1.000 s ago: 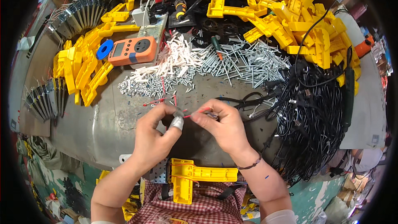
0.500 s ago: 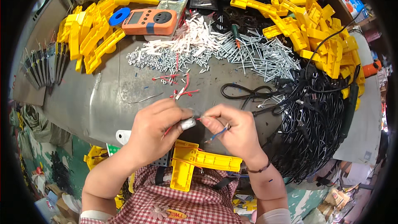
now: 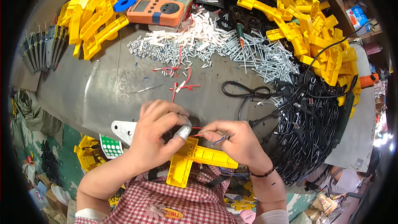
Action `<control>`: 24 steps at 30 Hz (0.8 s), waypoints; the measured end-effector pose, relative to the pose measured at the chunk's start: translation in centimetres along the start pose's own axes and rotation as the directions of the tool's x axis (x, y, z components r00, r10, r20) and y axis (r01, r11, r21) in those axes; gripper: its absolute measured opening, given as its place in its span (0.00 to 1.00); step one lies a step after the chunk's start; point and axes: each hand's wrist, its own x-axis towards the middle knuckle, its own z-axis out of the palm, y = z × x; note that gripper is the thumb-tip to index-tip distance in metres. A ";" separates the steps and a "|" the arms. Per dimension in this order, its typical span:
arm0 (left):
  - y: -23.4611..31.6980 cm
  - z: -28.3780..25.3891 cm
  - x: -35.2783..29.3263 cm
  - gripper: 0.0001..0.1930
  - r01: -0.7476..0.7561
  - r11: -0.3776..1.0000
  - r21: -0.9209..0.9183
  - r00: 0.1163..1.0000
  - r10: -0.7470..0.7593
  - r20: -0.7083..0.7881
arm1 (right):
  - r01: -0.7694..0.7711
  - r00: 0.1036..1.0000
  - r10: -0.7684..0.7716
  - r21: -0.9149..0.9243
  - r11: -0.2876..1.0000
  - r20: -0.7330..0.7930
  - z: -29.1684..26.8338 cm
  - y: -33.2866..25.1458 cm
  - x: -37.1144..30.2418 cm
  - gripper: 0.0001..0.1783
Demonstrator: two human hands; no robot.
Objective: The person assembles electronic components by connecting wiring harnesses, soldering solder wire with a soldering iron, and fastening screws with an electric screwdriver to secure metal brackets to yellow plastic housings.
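Head view: the left hand (image 3: 159, 135) grips a yellow part (image 3: 195, 157) at the table (image 3: 83, 95) edge. The right hand (image 3: 238, 141) pinches a red wire (image 3: 197, 135) and blue wire (image 3: 219, 140) against it; no container shows.

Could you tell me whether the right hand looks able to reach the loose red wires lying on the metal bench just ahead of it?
Probably yes: the red wires lie on bare bench ahead of the right hand, but its fingers already pinch thin wires.
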 end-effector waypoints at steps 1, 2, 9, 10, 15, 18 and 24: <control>0.0 0.1 -0.2 0.07 -0.001 1.000 0.010 1.000 0.001 -0.002 | 0.034 0.999 -0.034 -0.003 0.999 -0.030 0.1 0.1 0.1 0.09; 0.1 0.2 -0.3 0.07 0.006 1.000 0.006 1.000 -0.006 0.002 | 0.027 0.999 -0.026 0.001 1.000 -0.026 0.1 0.1 0.0 0.09; 0.6 0.3 -0.6 0.07 -0.056 0.994 0.093 0.997 0.051 0.059 | -0.032 0.999 0.032 0.033 0.999 -0.006 -0.4 -0.6 0.4 0.09; 0.7 0.2 -0.7 0.08 -0.092 0.986 0.137 0.993 0.080 0.086 | -0.042 0.999 0.041 0.081 0.996 0.010 -0.4 -0.4 0.5 0.09; 1.1 1.0 -1.0 0.09 -0.087 0.986 0.145 0.996 0.084 0.024 | -0.070 0.997 0.061 0.210 0.975 0.048 -0.2 0.1 0.6 0.08; 1.1 0.7 -0.4 0.10 -0.021 0.998 0.060 0.999 0.019 0.033 | -0.105 0.994 0.093 0.411 0.905 0.049 0.1 0.6 0.3 0.09; 0.7 -0.2 0.6 0.07 0.308 0.897 -0.318 0.947 -0.257 0.194 | 0.202 0.967 -0.222 -0.150 0.968 -0.126 -0.5 0.3 -0.4 0.11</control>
